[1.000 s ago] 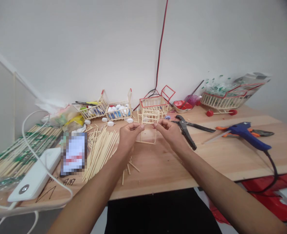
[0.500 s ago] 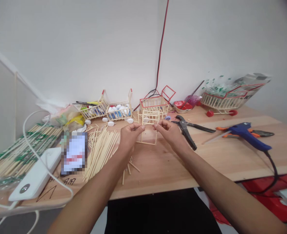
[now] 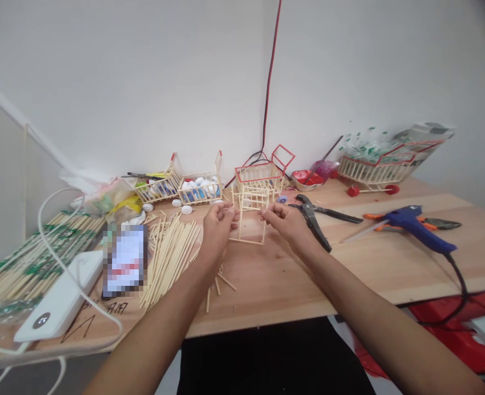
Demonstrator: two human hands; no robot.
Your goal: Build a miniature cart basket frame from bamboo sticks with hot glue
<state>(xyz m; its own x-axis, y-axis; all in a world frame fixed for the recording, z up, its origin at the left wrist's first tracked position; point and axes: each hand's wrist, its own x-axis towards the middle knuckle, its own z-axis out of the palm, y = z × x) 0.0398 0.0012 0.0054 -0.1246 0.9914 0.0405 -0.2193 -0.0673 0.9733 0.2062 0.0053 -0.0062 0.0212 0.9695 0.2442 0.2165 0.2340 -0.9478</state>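
A small frame of thin wooden sticks (image 3: 253, 241) stands upright in front of me, with several crossbars near its top. My left hand (image 3: 219, 224) is at its left side, fingers curled at the left upright. On the opposite side, my right hand (image 3: 282, 219) pinches the frame near a crossbar between thumb and forefinger. Just behind stands a stick-built model shopping cart (image 3: 255, 174) with a red rim and red handle. Loose wooden sticks (image 3: 172, 258) lie in a pile left of my left hand. Pliers (image 3: 314, 222) with dark handles rest right of my right hand.
A blue glue gun (image 3: 415, 225) lies at right, its cord over the table edge. More model carts (image 3: 201, 191) line the wall, one with bottles (image 3: 370, 145). A red paint dish (image 3: 308, 180), phone (image 3: 125, 260), white power bank (image 3: 59, 296) and bundled sticks (image 3: 40, 249) surround the work.
My left thumb and fingers have shifted slightly left and back from the crossbar to the frame's left side. My right hand and the frame stay nearly in place.
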